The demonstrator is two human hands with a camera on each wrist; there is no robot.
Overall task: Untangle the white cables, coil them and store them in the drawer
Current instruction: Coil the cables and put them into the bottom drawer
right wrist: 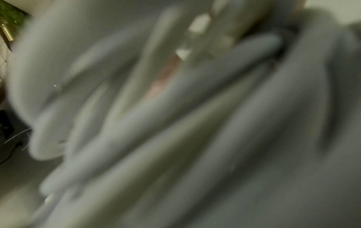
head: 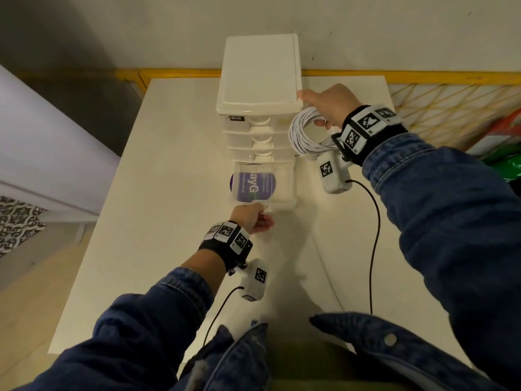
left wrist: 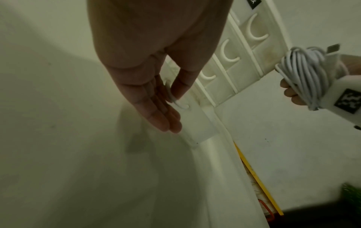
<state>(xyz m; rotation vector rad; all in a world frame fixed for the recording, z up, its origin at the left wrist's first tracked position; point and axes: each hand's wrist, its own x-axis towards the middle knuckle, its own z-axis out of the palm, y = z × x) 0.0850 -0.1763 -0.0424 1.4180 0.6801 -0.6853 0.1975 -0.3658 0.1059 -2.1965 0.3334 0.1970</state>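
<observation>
A white drawer tower (head: 259, 69) stands at the back of the white table (head: 169, 193). Its bottom drawer (head: 293, 190) is pulled out, with a purple and white card (head: 253, 186) lying inside. My left hand (head: 253, 218) pinches the drawer's crescent handle (left wrist: 181, 105) between thumb and fingers (left wrist: 156, 108). My right hand (head: 329, 105) grips a coiled white cable (head: 304, 134) just right of the tower, with one finger touching the lid's corner. The coil (right wrist: 175, 123) fills the right wrist view as a blur. A thin white line, perhaps another cable (head: 327, 272), lies on the table.
A yellow rail with netting (head: 451, 77) runs behind the table, and green items (head: 504, 165) sit at the far right. Black leads (head: 376, 235) hang from the wrist cameras over the table. The floor drops away past the table's left edge (head: 93, 249).
</observation>
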